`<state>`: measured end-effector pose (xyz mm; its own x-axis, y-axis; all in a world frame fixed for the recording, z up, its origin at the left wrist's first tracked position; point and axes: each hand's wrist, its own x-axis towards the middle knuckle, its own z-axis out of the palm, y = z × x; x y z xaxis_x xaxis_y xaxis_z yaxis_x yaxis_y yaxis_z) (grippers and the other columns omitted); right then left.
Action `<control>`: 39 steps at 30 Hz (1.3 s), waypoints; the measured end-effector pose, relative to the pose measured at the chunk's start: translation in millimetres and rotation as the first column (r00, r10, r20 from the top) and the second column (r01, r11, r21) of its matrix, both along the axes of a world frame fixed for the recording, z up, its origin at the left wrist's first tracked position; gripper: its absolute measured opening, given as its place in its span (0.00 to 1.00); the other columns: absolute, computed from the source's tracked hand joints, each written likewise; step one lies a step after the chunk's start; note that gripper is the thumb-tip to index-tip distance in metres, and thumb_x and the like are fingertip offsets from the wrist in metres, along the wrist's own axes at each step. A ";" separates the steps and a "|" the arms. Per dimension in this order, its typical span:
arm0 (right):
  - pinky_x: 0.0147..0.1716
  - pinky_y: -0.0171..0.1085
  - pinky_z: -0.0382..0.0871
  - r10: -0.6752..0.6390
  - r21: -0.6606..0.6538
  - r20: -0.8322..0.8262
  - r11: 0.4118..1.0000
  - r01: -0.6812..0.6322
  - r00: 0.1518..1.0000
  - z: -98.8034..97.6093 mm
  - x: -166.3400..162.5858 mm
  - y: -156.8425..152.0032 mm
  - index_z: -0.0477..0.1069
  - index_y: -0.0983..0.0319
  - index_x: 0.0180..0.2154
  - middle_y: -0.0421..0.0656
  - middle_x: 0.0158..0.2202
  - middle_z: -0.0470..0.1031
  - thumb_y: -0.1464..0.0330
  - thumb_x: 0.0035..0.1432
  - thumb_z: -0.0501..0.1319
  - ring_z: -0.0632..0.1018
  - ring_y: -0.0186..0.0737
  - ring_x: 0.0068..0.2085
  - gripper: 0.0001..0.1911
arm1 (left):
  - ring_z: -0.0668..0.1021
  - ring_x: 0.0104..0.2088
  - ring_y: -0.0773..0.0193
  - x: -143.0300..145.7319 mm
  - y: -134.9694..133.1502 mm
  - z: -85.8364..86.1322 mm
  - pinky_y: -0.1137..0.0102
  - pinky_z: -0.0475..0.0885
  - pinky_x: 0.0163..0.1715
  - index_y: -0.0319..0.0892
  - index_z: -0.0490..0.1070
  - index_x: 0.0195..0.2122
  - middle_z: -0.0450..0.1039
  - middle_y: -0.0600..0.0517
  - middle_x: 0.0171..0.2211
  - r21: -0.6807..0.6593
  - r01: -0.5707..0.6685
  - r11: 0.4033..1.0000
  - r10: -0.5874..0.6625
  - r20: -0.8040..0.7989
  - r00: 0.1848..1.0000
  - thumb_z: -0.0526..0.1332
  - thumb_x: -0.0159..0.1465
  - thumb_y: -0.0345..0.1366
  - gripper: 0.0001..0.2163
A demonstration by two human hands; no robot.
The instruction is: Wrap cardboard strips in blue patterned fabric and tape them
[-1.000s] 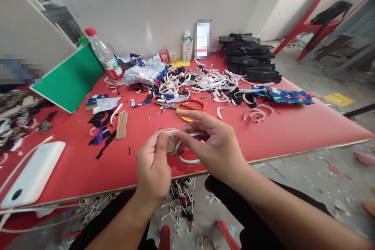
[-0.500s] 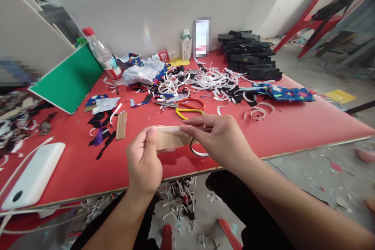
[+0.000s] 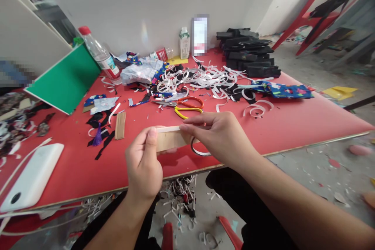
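Observation:
Over the table's front edge, my left hand (image 3: 145, 160) grips one end of a flat, pale wooden piece (image 3: 170, 141), thumb on its near face. A narrow white strip (image 3: 168, 129) lies along the piece's upper edge. My right hand (image 3: 219, 133) is closed at the other end, thumb and fingers pinching the strip at that edge. Below the right fingers hangs a curled loop (image 3: 200, 152), white with a dark side, apparently the same strip. Just beyond the hands lie scissors (image 3: 183, 107) with one red and one yellow handle. My right fingers hide part of the wood.
White curled strips (image 3: 205, 78) and fabric scraps heap on the red table (image 3: 293, 125). Behind stand a bottle (image 3: 102, 58), a carton (image 3: 184, 45), a phone (image 3: 200, 35) and stacked black pieces (image 3: 249, 54). A green board (image 3: 64, 80) and white power bank (image 3: 33, 177) are left.
The camera view has shifted slightly. Both hands keep their hold on the wooden piece and strip, with hardly any visible movement.

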<state>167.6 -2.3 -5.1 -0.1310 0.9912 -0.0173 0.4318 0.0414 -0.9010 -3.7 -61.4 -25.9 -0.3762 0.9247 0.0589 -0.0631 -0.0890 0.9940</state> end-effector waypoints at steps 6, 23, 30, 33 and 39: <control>0.29 0.44 0.75 -0.015 -0.029 -0.024 0.999 0.014 1.000 0.0 -0.9 0.7 0.87 0.57 0.38 0.45 0.33 0.87 0.58 0.57 0.71 0.85 0.49 0.33 0.11 | 0.83 0.31 0.61 1.3 -1.3 1.7 0.71 0.81 0.23 0.42 0.79 0.42 0.83 0.49 0.36 0.004 0.010 1.000 -0.011 0.016 1.000 0.64 0.72 0.48 0.14; 0.40 0.44 0.75 0.045 0.121 0.025 0.991 -0.048 0.999 -18.0 -7.3 3.1 0.88 0.54 0.40 0.43 0.41 0.87 0.64 0.62 0.70 0.84 0.47 0.41 0.07 | 0.81 0.29 0.61 -3.0 7.6 -4.1 0.71 0.81 0.26 0.41 0.81 0.37 0.78 0.52 0.28 -0.061 0.020 0.998 -0.028 -0.144 0.989 0.72 0.64 0.50 0.15; 0.27 0.40 0.67 -0.037 0.025 0.058 0.999 0.036 0.998 -7.4 2.7 4.8 0.87 0.53 0.48 0.44 0.32 0.86 0.55 0.60 0.70 0.79 0.42 0.29 0.17 | 0.79 0.27 0.62 -24.3 15.8 -6.6 0.71 0.79 0.22 0.43 0.80 0.33 0.74 0.53 0.25 -0.063 -0.002 0.998 0.006 0.062 0.998 0.72 0.64 0.51 0.16; 0.25 0.38 0.62 -0.061 0.014 0.110 0.998 0.060 0.992 -5.4 4.4 7.2 0.87 0.52 0.48 0.44 0.29 0.83 0.53 0.58 0.71 0.76 0.40 0.27 0.19 | 0.79 0.28 0.61 -27.8 12.4 -3.5 0.70 0.79 0.22 0.43 0.80 0.33 0.76 0.51 0.26 -0.075 0.029 0.997 -0.025 0.058 0.998 0.70 0.65 0.51 0.16; 0.26 0.38 0.62 -0.033 -0.001 0.088 0.999 0.033 0.996 -5.2 5.1 11.8 0.88 0.55 0.46 0.42 0.27 0.80 0.56 0.56 0.73 0.72 0.36 0.26 0.18 | 0.80 0.30 0.61 -27.9 8.2 -1.0 0.71 0.78 0.21 0.43 0.80 0.34 0.77 0.51 0.27 -0.087 0.039 0.995 -0.037 0.024 0.999 0.70 0.66 0.51 0.16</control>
